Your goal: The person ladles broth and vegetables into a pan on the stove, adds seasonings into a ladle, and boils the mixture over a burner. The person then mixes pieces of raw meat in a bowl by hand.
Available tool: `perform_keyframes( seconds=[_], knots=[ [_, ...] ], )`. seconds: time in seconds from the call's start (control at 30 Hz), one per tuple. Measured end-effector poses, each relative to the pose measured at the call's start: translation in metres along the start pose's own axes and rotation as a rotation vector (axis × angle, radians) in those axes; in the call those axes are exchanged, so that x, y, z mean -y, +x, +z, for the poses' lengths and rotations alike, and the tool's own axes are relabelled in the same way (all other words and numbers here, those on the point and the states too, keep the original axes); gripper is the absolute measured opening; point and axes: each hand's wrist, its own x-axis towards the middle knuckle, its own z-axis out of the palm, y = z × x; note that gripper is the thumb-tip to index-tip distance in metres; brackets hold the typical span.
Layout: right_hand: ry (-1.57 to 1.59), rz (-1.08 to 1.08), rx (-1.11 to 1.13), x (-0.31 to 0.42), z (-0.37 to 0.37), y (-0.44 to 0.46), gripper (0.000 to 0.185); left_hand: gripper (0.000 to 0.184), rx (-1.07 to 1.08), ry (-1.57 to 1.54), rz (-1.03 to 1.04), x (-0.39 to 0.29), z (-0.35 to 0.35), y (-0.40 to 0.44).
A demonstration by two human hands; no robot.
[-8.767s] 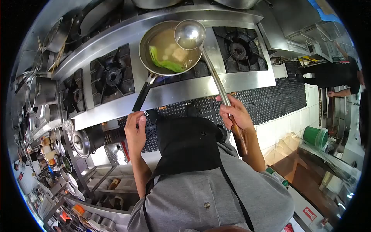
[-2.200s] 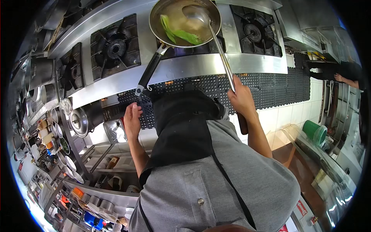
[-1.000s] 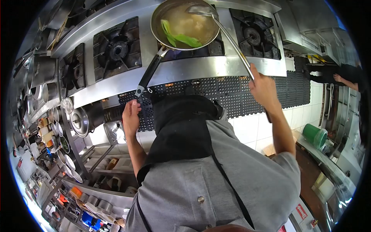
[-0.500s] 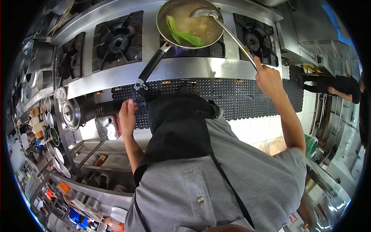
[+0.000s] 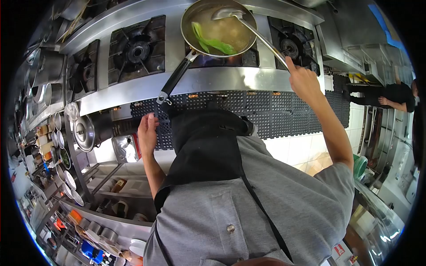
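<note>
Right hand (image 5: pixel 306 84): fingers wrapped around the long-handled metal ladle (image 5: pixel 261 37), index finger laid along the shaft, hand out past the stove's front edge toward its right corner. Ladle runs up and left over the rim of a round metal pan (image 5: pixel 187 32) with a long black handle (image 5: pixel 175 80); bowl is at the pan's far side, tilted, depth in the liquid hard to tell. Pan sits on the stainless-steel stove (image 5: pixel 222 80), on a middle burner, blue flame showing under its near rim; handle angles left and overhangs the stove's front edge. Inside: cloudy yellowish broth (image 5: pixel 224 35), bright green leafy vegetable (image 5: pixel 217 45) along the near-left wall. Left hand (image 5: pixel 147 133): in front of the stove's front edge, fingers loosely curled, narrow, near the pan handle's end but apart from it. Black-grated burners either side of the pan, left one (image 5: pixel 137 52) and right one (image 5: pixel 289 46), the latter partly under the ladle shaft. Perforated black rubber mat (image 5: pixel 284 115) on the floor along the stove's front edge.
</note>
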Motion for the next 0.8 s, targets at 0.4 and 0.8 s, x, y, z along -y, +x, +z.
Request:
perform_keyframes(
  seconds=[0.4, 0.8],
  knots=[
    [0.147, 0.007, -0.078, -0.010, -0.001, 0.008, 0.059, 0.042, 0.002, 0.013, -0.016, 0.010, -0.001, -0.007],
    [-0.068, -0.093, -0.063, -0.026, -0.023, 0.019, 0.060, 0.039, -0.012, -0.017, 0.030, 0.004, 0.001, -0.001]
  ],
)
